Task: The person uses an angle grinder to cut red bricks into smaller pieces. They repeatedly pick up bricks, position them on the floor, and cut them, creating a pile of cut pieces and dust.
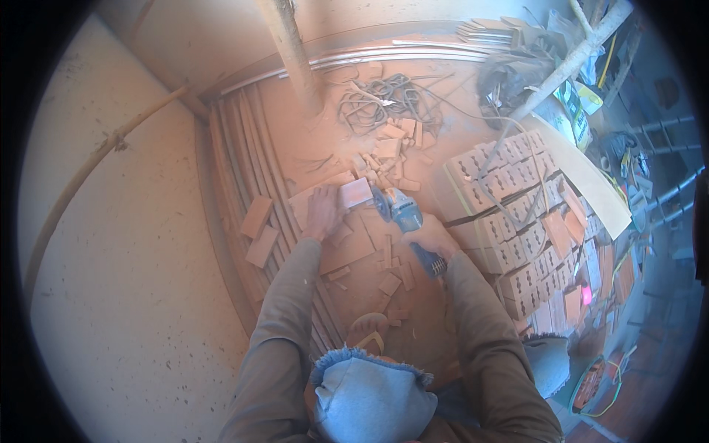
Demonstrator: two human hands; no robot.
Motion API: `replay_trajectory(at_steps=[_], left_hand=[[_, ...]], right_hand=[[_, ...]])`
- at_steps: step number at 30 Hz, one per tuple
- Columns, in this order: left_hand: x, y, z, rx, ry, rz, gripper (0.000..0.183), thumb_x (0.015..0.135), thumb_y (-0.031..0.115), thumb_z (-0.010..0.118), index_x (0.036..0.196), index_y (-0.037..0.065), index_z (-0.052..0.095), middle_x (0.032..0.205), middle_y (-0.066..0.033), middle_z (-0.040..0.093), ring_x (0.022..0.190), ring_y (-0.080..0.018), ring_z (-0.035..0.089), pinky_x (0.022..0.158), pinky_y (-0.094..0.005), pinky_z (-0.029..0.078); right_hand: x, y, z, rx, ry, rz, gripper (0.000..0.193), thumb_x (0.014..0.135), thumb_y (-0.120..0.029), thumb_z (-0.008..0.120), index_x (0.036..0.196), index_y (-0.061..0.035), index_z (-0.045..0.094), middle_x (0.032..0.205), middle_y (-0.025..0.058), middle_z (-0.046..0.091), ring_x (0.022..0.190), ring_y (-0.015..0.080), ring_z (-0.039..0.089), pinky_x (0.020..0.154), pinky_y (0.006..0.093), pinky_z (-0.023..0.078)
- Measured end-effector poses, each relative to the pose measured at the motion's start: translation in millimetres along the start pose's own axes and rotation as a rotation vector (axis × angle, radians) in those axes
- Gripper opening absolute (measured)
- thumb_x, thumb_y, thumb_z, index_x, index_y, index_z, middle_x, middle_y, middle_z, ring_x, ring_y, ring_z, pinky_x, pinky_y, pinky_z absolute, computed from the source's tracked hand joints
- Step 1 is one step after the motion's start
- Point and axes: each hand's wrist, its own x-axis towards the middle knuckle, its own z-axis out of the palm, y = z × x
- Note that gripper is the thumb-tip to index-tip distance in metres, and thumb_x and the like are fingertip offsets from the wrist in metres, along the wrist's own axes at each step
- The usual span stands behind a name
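Observation:
My left hand (325, 213) is closed on a small reddish clay tile (356, 193), whose free end sticks out toward the right. Wrapped round the body of a blue angle grinder (408, 218) is my right hand (434, 238). The grinder's disc (381, 204) stands close to the tile's right end; I cannot tell if they touch. Under my left hand lies a larger flat tile (348, 252). Cut offcuts (388, 150) are heaped just beyond, and narrow strips (389, 252) lie nearer to me.
Stacked hollow bricks (509, 170) stand at the right, with a cable across them. A coiled cable (391, 100) lies farther off near a wooden pole (293, 59). Long planks (255, 140) run along the left wall, with two loose tiles (261, 246) on them. Reddish dust covers the floor.

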Motion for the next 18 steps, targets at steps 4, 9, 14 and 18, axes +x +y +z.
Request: replay_trajectory(at_steps=[4,9,14,18], left_hand=[[1,-2,0,0.000,0.003,0.017,0.063,0.078,0.024,0.085,0.130,0.001,0.058,0.130,-0.0180,0.059,0.122,-0.0373,0.053,0.104,-0.0491,0.044],[-1,3,-4,0.013,0.001,0.017,0.063,0.077,0.024,0.086,0.129,0.001,0.058,0.128,-0.0182,0.059,0.121,-0.0377,0.053,0.103,-0.0493,0.044],[-2,0,-1,-0.004,0.011,0.035,0.062,0.078,0.024,0.085,0.128,0.000,0.058,0.127,-0.0182,0.059,0.120,-0.0378,0.053,0.102,-0.0487,0.044],[-2,2,-4,-0.009,0.004,0.033,0.063,0.079,0.023,0.085,0.130,0.000,0.057,0.127,-0.0181,0.059,0.120,-0.0376,0.053,0.103,-0.0483,0.044]], right_hand=[[6,1,-1,0.016,-0.001,0.012,0.038,0.074,-0.017,0.083,0.105,-0.0005,0.070,0.090,0.0082,0.073,0.080,0.0192,0.069,0.074,0.0359,0.055],[11,-6,0,-0.010,0.013,-0.009,0.036,0.074,-0.016,0.081,0.105,-0.0004,0.070,0.089,0.0088,0.073,0.079,0.0195,0.070,0.074,0.0355,0.055],[17,-12,1,0.016,0.009,0.012,0.035,0.074,-0.017,0.081,0.102,0.0005,0.070,0.088,0.0090,0.073,0.078,0.0199,0.070,0.073,0.0353,0.055],[20,-17,0,0.013,0.003,0.015,0.034,0.074,-0.018,0.080,0.100,0.0008,0.070,0.087,0.0090,0.073,0.078,0.0199,0.070,0.073,0.0350,0.055]])
